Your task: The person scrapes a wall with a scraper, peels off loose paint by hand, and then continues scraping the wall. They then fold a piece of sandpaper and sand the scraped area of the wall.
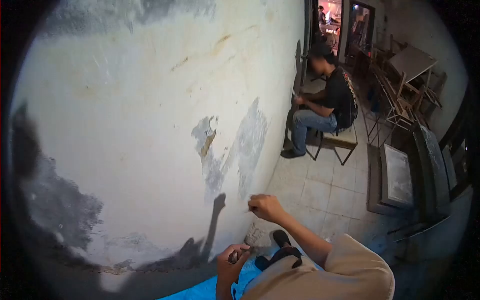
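Observation:
My right hand [265, 207] is raised beside the wall, its fingers curled closed around something too small to make out. Lower down, my left hand [232, 261] is closed round a small dark item that I cannot make out, near the foot of the wall. The white wall [140, 125] has grey patches and peeling paint, with a chipped spot [207, 142] about halfway up. Shadows of an arm and hand fall on its lower part.
Another person [332, 95] sits on a stool [345, 140] by the wall, hands near it. Stacked wooden furniture [410, 75] and a pale panel [397, 175] stand at the right. Blue sheeting [195, 291] lies below, over the tiled floor [320, 192].

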A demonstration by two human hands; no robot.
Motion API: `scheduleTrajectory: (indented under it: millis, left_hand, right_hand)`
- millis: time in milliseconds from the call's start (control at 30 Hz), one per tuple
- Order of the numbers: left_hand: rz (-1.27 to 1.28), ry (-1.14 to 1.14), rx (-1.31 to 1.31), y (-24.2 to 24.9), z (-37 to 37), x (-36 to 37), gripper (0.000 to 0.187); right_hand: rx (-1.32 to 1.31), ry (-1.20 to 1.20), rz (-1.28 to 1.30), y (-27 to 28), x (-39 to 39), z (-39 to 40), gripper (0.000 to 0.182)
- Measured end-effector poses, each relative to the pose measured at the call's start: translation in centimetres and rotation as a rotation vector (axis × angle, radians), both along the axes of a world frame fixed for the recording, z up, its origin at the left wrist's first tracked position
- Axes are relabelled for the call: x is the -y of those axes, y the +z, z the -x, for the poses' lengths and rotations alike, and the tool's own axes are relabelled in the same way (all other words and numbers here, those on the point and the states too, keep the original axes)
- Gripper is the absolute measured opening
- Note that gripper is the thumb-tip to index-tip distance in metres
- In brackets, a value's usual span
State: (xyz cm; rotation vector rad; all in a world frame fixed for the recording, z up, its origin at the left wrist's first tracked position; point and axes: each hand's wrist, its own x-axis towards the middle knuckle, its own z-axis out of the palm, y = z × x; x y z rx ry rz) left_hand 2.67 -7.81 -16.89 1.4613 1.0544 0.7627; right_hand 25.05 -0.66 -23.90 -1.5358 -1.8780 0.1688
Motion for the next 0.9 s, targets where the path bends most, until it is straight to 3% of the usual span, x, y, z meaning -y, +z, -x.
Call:
scheduleTrajectory:
  millis: [67, 100, 167, 200, 300, 367, 433, 500, 567, 633, 667, 700, 733, 800, 833, 900]
  left_hand:
    - [0.024, -0.005, 0.048, -1.5, -0.2, 0.0, 0.012]
    - [0.015, -0.007, 0.067, 0.4, -0.6, 0.5, 0.012]
    - [0.318, 0.062, 0.208, 6.4, -1.4, 1.9, 0.008]
    - [0.308, 0.063, 0.212, 7.3, -1.6, 2.3, 0.008]
    - [0.104, 0.036, 0.406, 9.0, -2.1, 3.5, 0.016]
    - [0.121, -0.019, 0.46, 8.9, -3.6, 3.8, 0.014]
    - [0.135, 0.022, 0.452, 7.5, -5.2, 4.9, 0.013]
    - [0.367, 0.175, 0.842, 6.6, -6.3, 6.0, 0.013]
    - [0.328, 0.27, 0.828, 6.2, -7.9, 6.7, 0.017]
    - [0.452, 0.235, 0.716, 5.6, -9.4, 7.3, 0.024]
    - [0.547, 0.067, 0.695, 4.3, -10.0, 7.0, 0.044]
    - [0.554, 0.069, 0.691, 4.0, -11.3, 7.3, 0.044]
    - [0.612, -0.012, 0.675, 4.1, -13.4, 7.7, 0.051]
    - [0.682, -0.096, 0.67, 3.5, -17.4, 9.0, 0.058]
    - [0.699, -0.165, 0.622, 3.1, -19.3, 9.8, 0.065]
    - [0.792, -0.272, 0.594, 1.4, -23.3, 11.6, 0.076]
  right_hand:
    - [0.047, 0.031, 0.081, 0.8, 3.3, -1.1, 0.006]
    - [0.09, 0.072, 0.2, 2.0, 5.1, -1.7, 0.008]
    - [0.066, 0.169, 0.239, 6.0, 8.0, -2.7, 0.011]
    - [0.018, 0.268, 0.278, 7.3, 9.1, -3.1, 0.014]
    - [-0.162, 0.26, 0.225, 8.4, 10.8, -4.4, 0.017]
    - [-0.169, 0.229, 0.248, 5.5, 10.8, -5.8, 0.02]
    - [-0.11, 0.02, 0.297, -0.3, 11.4, -7.3, 0.022]
    - [-0.084, 0.025, 0.438, -2.4, 14.5, -9.0, 0.026]
    - [-0.382, 0.101, 0.501, -3.6, 19.0, -11.5, 0.028]
    - [-0.523, -0.043, 0.565, -2.8, 24.1, -13.3, 0.032]
    - [-0.626, -0.194, 0.581, -4.2, 26.3, -14.4, 0.032]
    - [-0.725, -0.347, 0.591, -6.0, 28.4, -15.3, 0.032]
    - [-0.725, -0.351, 0.595, -7.3, 30.1, -16.2, 0.032]
    - [-1.296, -0.612, 0.353, -9.5, 33.4, -18.1, 0.025]
    - [-1.282, -0.618, 0.358, -10.8, 34.7, -19.0, 0.025]
    - [-1.511, -0.932, 0.169, -13.5, 36.7, -21.4, 0.024]
